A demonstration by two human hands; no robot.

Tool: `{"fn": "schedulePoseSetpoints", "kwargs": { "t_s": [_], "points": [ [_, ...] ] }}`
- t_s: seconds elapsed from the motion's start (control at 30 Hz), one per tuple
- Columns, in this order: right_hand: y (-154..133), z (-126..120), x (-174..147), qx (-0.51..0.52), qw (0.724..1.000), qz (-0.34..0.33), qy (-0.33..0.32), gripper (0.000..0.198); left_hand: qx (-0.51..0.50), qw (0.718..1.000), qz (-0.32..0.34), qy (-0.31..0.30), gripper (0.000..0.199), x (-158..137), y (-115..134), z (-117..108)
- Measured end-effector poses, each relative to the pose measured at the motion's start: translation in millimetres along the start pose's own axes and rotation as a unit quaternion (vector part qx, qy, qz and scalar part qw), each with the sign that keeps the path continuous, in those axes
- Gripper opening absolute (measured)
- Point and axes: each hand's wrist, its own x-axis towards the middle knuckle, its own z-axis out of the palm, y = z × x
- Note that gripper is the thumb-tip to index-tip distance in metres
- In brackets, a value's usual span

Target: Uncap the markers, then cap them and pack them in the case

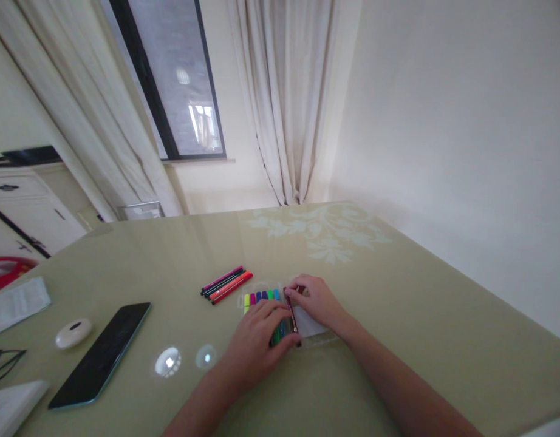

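A clear plastic case [320,338] lies flat on the table, with several coloured markers [258,297] lined up side by side in its left part. Across this row rests my left hand [260,334], fingers stretched out and thumb apart. Its index finger and thumb touch a dark red marker [293,314] at the right end of the row. My right hand [315,298] pinches the far end of that marker. Left of the case, a loose bunch of markers [226,285] in pink, black, orange and red lies on the table.
On the left of the glossy table [180,255] lie a dark phone [102,355], a round white case [74,333], a cable [5,365], a white box [16,403] and a white packet [18,303]. Walls, curtains [289,103] and a window border the table's far side.
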Motion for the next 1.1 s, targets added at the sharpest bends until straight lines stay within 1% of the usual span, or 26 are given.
{"fn": "schedulePoseSetpoints", "kwargs": {
  "t_s": [0.03,0.1,0.13,0.17,0.2,0.27,0.3,0.37,0.47,0.57,0.6,0.67,0.77,0.83,0.93,1.03,1.1],
  "points": [
    [0,0,0,0.000,1.000,0.003,0.006,0.012,0.007,0.999,-0.031,0.026,0.023,1,-6,-4],
    [0,-1,1,-0.002,1.000,0.009,0.017,0.012,0.061,0.989,-0.109,0.082,0.025,2,-23,-13],
    [-1,-2,1,-0.004,1.000,0.011,0.020,0.011,0.105,0.978,-0.147,0.104,0.026,2,-32,-18],
    [-1,-2,1,-0.005,1.000,0.012,0.023,0.011,0.153,0.965,-0.180,0.114,0.025,1,-41,-23],
    [-2,-2,1,-0.007,1.000,0.013,0.022,0.011,0.197,0.950,-0.214,0.114,0.025,0,-48,-27],
    [-4,-2,0,-0.007,1.000,0.013,0.022,0.011,0.252,0.926,-0.265,0.092,0.026,-2,-60,-33],
    [-5,-2,0,-0.006,1.000,0.012,0.023,0.012,0.264,0.919,-0.283,0.078,0.026,-4,-63,-34],
    [-6,-2,0,-0.004,1.000,0.008,0.027,0.012,0.272,0.912,-0.302,0.052,0.025,-6,-67,-35],
    [-7,-3,0,-0.001,1.000,0.006,0.031,0.012,0.283,0.909,-0.303,0.044,0.026,-6,-69,-32],
    [-9,-4,0,0.003,0.999,0.004,0.038,0.013,0.265,0.915,-0.295,0.076,0.028,-4,-69,-28],
    [-9,-4,0,0.006,0.999,0.002,0.041,0.014,0.238,0.922,-0.292,0.088,0.029,-3,-67,-26],
    [-12,-5,-1,0.026,0.999,0.002,0.044,0.014,0.152,0.941,-0.282,0.108,0.031,0,-60,-22],
    [-15,-6,-2,0.113,0.993,0.006,0.028,0.018,0.003,0.962,-0.247,0.120,0.034,4,-42,-15],
    [-18,-6,-2,0.198,0.980,0.009,0.008,0.024,-0.059,0.970,-0.211,0.102,0.036,5,-27,-10],
    [-21,-5,-2,0.308,0.951,0.021,-0.002,0.028,-0.087,0.977,-0.182,0.070,0.037,4,-10,-4],
    [-22,-6,0,0.350,0.936,0.038,0.013,0.033,-0.083,0.981,-0.167,0.049,0.039,2,-1,0],
    [-20,-8,1,0.351,0.934,0.053,0.037,0.036,-0.053,0.990,-0.123,0.039,0.037,0,2,3]
  ]
}}
